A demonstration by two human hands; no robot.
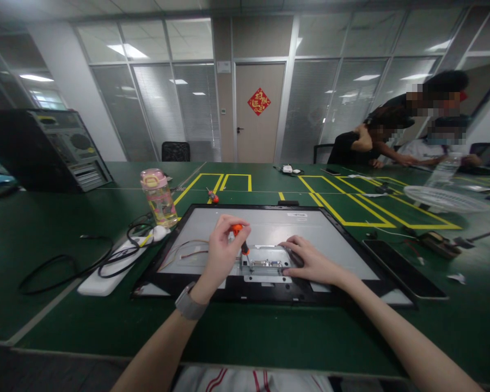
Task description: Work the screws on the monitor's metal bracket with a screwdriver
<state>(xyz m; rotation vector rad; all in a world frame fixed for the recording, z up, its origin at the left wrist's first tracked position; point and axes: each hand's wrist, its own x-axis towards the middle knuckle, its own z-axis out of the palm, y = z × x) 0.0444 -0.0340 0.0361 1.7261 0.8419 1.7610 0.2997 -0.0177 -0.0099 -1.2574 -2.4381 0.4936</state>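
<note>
A flat monitor panel (335,239) lies face down on the green table, its black frame around a grey metal back. Near its front edge sits a small metal circuit cover (265,267). My left hand (222,250) is closed around an orange-handled screwdriver (240,237), whose tip points down onto the cover's left side. My right hand (308,258) rests on the cover's right edge, fingers curled and pressing on it. Thin wires (188,251) trail across the panel to the left of my left hand.
A pink-lidded bottle (159,197), a white power strip (110,269) with black cables, a computer tower (49,148) and a second screwdriver (211,195) stand left and behind. A dark slab (404,268), a white fan guard (445,198) and people sit at right.
</note>
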